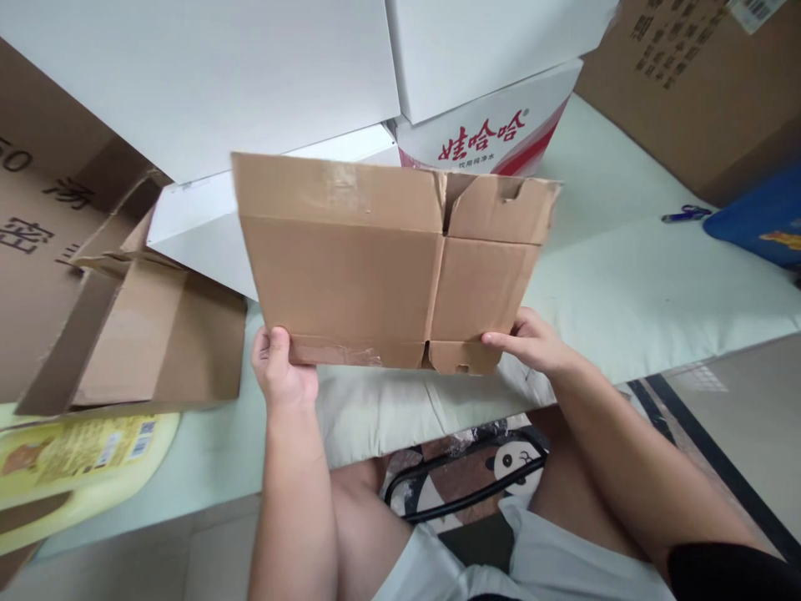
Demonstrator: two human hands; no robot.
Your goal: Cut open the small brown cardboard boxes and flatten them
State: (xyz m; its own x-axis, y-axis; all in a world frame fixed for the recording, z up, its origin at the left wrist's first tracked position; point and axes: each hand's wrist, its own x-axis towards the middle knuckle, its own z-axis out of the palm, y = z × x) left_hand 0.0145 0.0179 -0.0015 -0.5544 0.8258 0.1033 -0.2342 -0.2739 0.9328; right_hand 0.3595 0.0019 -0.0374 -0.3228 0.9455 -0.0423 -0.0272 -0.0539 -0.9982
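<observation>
A flattened brown cardboard box [347, 280] is held up in front of me, its creases and slotted flaps showing, with clear tape along the top and bottom flaps. My left hand [281, 367] grips its lower left corner, thumb on the near face and fingers mostly behind. At the lower right edge, my right hand [531, 340] pinches the cardboard, with a finger lying across the near face. The rest of that hand's fingers are partly hidden behind the sheet.
White boxes [250, 75] and a white carton with red lettering [481, 138] stand behind. An open cardboard box [188, 334] and a yellow jug [93, 467] lie left. A blue container [760, 213], a small blue-purple item [685, 214] and a large carton [707, 92] are right, on pale green cloth [626, 275].
</observation>
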